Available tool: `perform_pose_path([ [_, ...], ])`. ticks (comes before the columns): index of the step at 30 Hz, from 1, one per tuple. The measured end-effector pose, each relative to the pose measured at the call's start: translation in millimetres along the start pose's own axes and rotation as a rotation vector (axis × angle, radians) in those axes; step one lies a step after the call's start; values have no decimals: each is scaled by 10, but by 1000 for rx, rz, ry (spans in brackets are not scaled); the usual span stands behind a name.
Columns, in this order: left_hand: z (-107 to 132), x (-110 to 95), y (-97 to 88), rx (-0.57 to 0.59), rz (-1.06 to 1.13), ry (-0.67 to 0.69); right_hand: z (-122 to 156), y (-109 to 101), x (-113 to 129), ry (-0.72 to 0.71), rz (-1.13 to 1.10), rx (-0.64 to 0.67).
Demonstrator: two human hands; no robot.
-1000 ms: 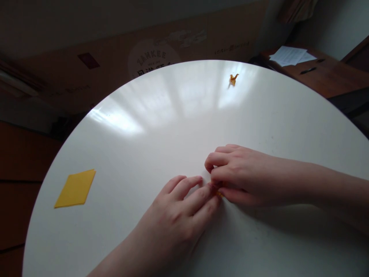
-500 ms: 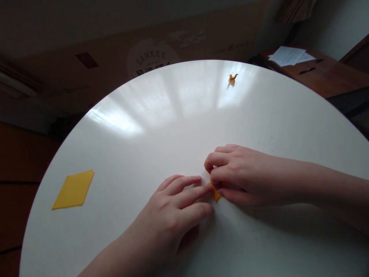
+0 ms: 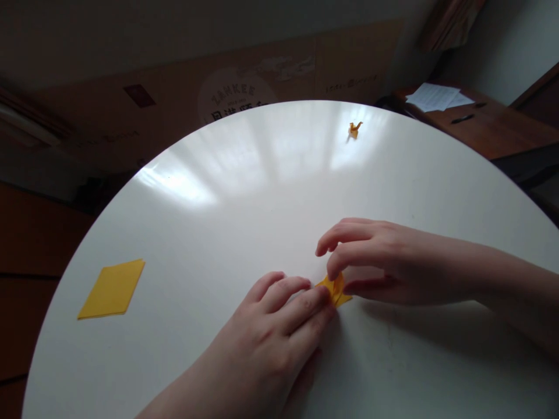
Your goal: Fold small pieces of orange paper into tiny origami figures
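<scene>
A small folded piece of yellow paper (image 3: 340, 290) lies on the white round table (image 3: 244, 233), partly hidden by my fingers. My left hand (image 3: 279, 326) presses its left part down with the fingertips, fingers close together. On the right side, my right hand (image 3: 371, 256) has thumb and index finger around a raised flap of this paper; their tips are slightly apart with the flap between them. Its other fingers are curled loosely above the table. A small yellow origami crane (image 3: 354, 130) stands near the far edge.
Several yellow square sheets (image 3: 112, 289) lie stacked at the left of the table. Beyond the far edge stands a large printed cardboard box (image 3: 174, 93). A brown wooden desk (image 3: 493, 131) at the right bears white papers (image 3: 434, 96) and a black pen (image 3: 463, 119).
My left fingers have moved right onto the folded paper and drawn closer together. My right thumb and index finger have spread a little, and more of the paper shows. The view has tilted slightly up.
</scene>
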State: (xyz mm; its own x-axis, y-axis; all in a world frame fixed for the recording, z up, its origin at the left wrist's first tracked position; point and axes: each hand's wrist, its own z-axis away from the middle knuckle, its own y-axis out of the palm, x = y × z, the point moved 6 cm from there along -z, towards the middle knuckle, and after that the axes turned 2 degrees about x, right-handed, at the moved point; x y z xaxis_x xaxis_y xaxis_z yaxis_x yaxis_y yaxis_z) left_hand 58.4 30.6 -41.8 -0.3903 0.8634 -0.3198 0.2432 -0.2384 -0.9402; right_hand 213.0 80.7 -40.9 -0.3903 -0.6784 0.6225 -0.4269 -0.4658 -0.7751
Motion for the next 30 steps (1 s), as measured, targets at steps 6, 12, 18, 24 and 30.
perform_pose_path([
  [6,19,4,31,-4,-30,-12,-12,-1,-55,6,82,-55],
  [12,5,8,28,55,-24,-52,-13,70,-138,77,77,-66],
  [18,-36,-26,8,52,-16,-51,37,75,-204,191,48,-74],
  [24,-19,-9,23,63,-19,-68,25,88,-212,220,54,-91],
  [30,19,22,56,82,-34,-76,2,119,-253,304,116,-84],
])
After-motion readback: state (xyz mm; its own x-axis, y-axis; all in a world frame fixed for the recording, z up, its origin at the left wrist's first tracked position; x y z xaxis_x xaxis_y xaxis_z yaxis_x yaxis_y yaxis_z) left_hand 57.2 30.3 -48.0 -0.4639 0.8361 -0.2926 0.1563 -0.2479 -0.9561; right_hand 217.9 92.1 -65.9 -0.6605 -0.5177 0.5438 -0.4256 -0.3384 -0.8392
